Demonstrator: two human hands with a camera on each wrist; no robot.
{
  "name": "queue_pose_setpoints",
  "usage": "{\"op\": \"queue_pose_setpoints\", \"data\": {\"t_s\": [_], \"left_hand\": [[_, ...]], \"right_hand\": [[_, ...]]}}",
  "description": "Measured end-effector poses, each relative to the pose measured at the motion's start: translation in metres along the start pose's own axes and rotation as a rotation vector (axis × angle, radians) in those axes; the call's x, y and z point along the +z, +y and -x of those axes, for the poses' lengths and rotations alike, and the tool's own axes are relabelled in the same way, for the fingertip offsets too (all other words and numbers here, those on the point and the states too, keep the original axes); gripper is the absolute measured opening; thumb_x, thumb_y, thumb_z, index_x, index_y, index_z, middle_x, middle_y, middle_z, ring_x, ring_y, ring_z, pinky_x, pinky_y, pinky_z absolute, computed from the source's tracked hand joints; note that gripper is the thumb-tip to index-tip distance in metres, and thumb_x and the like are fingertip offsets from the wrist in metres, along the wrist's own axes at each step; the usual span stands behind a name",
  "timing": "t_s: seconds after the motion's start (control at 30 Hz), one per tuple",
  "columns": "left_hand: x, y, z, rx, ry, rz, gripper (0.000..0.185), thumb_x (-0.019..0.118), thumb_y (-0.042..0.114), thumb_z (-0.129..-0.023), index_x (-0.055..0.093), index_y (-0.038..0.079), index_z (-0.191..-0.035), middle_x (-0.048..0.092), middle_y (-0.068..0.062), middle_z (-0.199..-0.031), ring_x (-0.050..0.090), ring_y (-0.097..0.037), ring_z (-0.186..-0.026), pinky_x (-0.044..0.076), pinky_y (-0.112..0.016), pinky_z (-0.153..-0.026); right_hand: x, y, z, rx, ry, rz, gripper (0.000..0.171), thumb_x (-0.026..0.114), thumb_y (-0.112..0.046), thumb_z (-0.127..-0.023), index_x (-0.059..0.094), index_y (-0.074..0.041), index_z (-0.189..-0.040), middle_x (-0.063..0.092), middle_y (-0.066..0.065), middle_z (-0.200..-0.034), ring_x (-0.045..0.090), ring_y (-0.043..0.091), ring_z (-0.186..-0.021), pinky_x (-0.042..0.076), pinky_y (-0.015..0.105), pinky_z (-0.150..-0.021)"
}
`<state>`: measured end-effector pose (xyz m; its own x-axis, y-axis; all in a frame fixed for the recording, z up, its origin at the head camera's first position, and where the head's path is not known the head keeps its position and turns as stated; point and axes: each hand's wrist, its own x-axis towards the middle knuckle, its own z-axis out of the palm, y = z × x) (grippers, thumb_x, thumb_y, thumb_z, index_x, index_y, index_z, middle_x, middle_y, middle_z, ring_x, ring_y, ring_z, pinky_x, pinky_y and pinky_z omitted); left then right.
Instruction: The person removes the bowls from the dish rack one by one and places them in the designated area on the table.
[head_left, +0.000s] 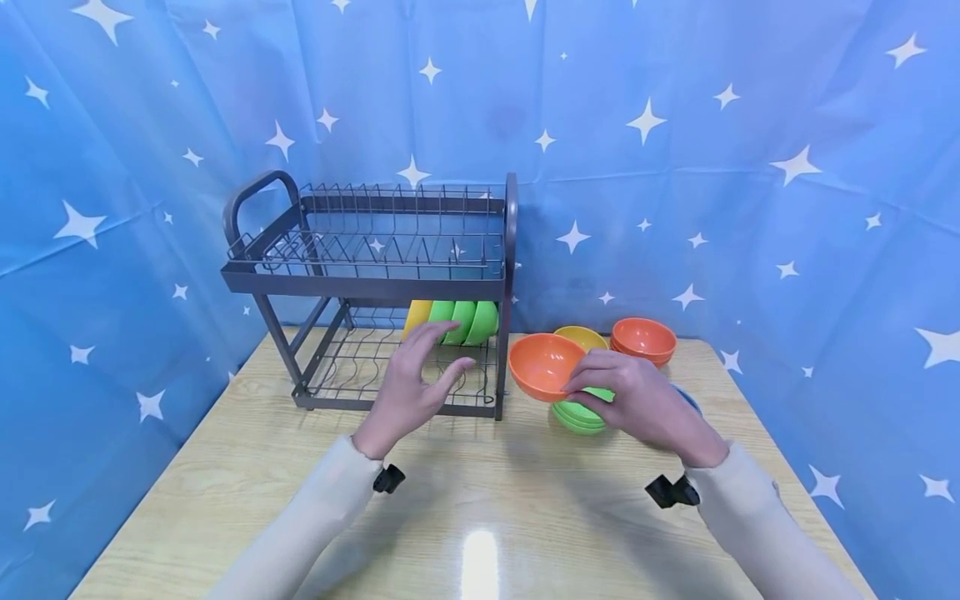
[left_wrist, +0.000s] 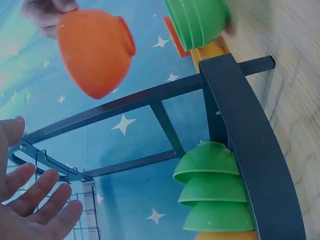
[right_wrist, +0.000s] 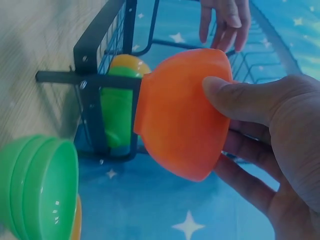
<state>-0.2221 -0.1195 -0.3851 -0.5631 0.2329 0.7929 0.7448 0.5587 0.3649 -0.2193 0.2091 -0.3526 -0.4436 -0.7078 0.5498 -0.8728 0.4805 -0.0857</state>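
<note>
Orange bowl [head_left: 543, 365] hangs tilted above the table [head_left: 480, 517], pinched at its rim by the right hand [head_left: 637, 404]; the dish rack [head_left: 375, 292] lies to its left; the left hand [head_left: 412, 387], fingers spread and holding nothing, waits nearer the rack's lower shelf.

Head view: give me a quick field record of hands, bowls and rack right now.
right hand: grips the orange bowl by its rim, lifted beside the rack
left hand: open, holds nothing, in front of the lower tier
dish rack: two tiers, top tier bare
lower tier: one yellow and three green bowls on edge
table: green stack, yellow bowl, orange stack
</note>
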Motion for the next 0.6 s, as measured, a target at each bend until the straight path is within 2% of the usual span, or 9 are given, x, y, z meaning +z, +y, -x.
{"op": "queue_pose_setpoints", "data": {"t_s": [0.17, 0.43, 0.6], "left_hand": [[0.006, -0.005, -0.008, -0.124, -0.012, 0.083, 0.051, 0.075, 0.025, -0.095, 0.057, 0.008, -0.14, 0.062, -0.009, -0.141, 0.059, -0.025, -0.132, 0.049, -0.042, -0.113], [0.02, -0.008, -0.024, -0.321, -0.034, 0.323, 0.052, 0.07, 0.035, -0.098, 0.056, 0.014, -0.143, 0.061, -0.011, -0.14, 0.059, -0.029, -0.131, 0.051, -0.05, -0.111], [0.029, -0.008, -0.033, -0.41, -0.056, 0.336, 0.052, 0.068, 0.043, -0.098, 0.058, 0.012, -0.138, 0.062, -0.01, -0.137, 0.06, -0.028, -0.131, 0.053, -0.042, -0.11]], "right_hand": [[0.005, 0.017, 0.002, 0.013, 0.05, 0.029, 0.027, 0.092, -0.009, -0.072, 0.081, -0.022, -0.093, 0.074, -0.011, -0.094, 0.069, 0.006, -0.087, 0.061, 0.027, -0.074], [0.009, 0.045, 0.004, 0.077, 0.073, 0.043, 0.021, 0.09, -0.005, -0.074, 0.081, -0.016, -0.089, 0.075, -0.006, -0.09, 0.066, 0.011, -0.079, 0.057, 0.026, -0.063], [0.011, 0.062, 0.004, 0.164, 0.072, 0.082, 0.019, 0.089, -0.003, -0.075, 0.082, -0.014, -0.088, 0.076, -0.003, -0.089, 0.068, 0.013, -0.081, 0.059, 0.032, -0.066]]}}
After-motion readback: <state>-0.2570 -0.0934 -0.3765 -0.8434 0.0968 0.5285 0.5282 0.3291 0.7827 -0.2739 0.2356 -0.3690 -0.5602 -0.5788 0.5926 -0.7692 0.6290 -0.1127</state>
